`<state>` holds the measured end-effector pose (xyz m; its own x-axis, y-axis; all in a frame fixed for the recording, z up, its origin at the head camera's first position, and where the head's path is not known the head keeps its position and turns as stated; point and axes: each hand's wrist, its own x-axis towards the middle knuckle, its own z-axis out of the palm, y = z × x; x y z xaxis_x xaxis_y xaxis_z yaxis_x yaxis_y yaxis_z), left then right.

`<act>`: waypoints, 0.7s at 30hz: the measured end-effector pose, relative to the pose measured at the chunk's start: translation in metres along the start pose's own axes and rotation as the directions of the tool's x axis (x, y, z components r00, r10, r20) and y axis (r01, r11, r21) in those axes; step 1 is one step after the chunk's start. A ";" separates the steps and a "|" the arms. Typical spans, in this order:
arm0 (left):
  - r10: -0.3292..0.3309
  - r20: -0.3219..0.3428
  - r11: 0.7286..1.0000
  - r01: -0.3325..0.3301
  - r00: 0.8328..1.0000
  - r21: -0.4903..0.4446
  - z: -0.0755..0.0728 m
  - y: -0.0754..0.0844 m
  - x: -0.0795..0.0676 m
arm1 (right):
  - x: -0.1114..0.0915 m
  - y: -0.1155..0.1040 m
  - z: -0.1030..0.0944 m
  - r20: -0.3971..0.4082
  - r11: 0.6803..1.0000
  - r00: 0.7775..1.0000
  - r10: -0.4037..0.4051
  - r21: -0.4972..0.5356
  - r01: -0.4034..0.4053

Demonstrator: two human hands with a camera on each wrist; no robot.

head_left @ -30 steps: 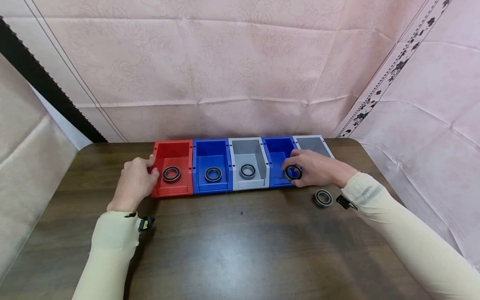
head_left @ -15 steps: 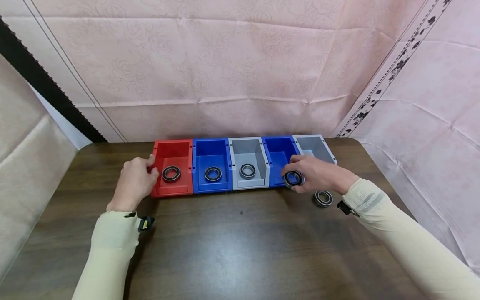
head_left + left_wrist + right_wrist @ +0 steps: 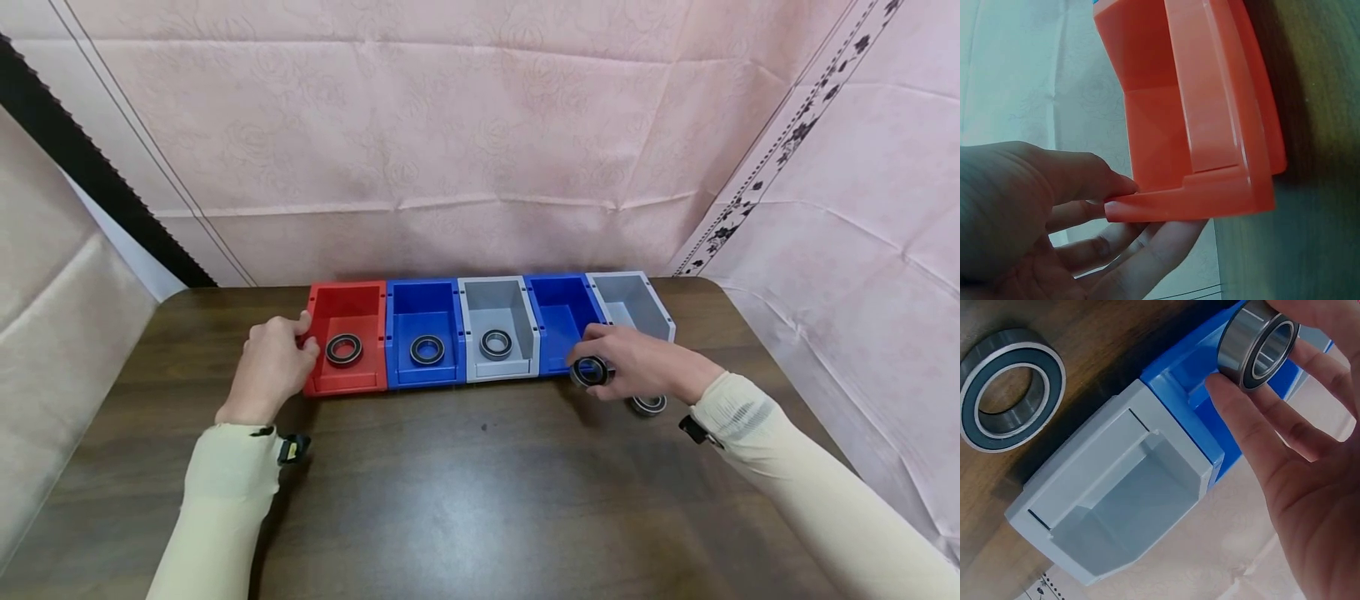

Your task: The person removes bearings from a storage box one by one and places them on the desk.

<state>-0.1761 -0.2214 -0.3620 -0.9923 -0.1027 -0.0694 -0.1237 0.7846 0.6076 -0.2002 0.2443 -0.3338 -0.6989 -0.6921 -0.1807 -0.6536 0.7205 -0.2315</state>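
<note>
Red plastic forms the leftmost of five open bins lined up along the far edge of the brown table (image 3: 420,483). Beside the red bin (image 3: 347,300) stand, left to right, the left blue bin (image 3: 425,300), the middle grey bin (image 3: 492,296), the right blue bin (image 3: 560,300) and the end grey bin (image 3: 626,300), which is nearest the table's far right corner.

The left hand (image 3: 272,367) grips the red bin's outer side wall; its thumb is at the rim and its fingers are on the outside.

The right hand (image 3: 633,358) pinches the held bearing (image 3: 1239,350) between thumb and fingertips, parted only by the ring's width. That bearing is off the table, tilted, at the front of the right blue bin.

The loose bearing (image 3: 1013,355) lies flat on the table in front of the end grey bin, toward the right edge; the head view shows it partly hidden by the right hand.

One bearing each lies in the red bin (image 3: 343,362), the left blue bin and the middle grey bin, all near the front.

Pale sleeves cover both forearms, with a small black device at each wrist. Pinkish patterned cloth hangs behind the table's far edge and beyond its right edge.
</note>
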 end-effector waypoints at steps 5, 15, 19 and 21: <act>-0.001 -0.002 1.000 0.001 1.000 0.005 0.001 0.000 0.001 | -0.002 -0.001 0.004 -0.007 1.000 1.000 -0.011 0.012 0.011; -0.007 -0.001 1.000 0.007 1.000 0.005 0.001 0.002 0.001 | -0.003 -0.002 0.016 -0.023 1.000 0.999 -0.025 0.002 0.025; -0.003 -0.004 1.000 0.003 1.000 0.007 0.001 0.001 0.000 | -0.004 -0.003 0.021 -0.009 1.000 1.000 -0.011 0.013 0.012; -0.001 -0.005 1.000 0.001 1.000 0.006 0.001 0.001 0.000 | -0.004 -0.004 0.022 -0.001 1.000 1.000 -0.006 0.024 0.006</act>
<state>-0.1765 -0.2201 -0.3624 -0.9921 -0.1066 -0.0657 -0.1246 0.7882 0.6027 -0.1884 0.2431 -0.3536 -0.6951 -0.6965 -0.1782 -0.6508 0.7149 -0.2557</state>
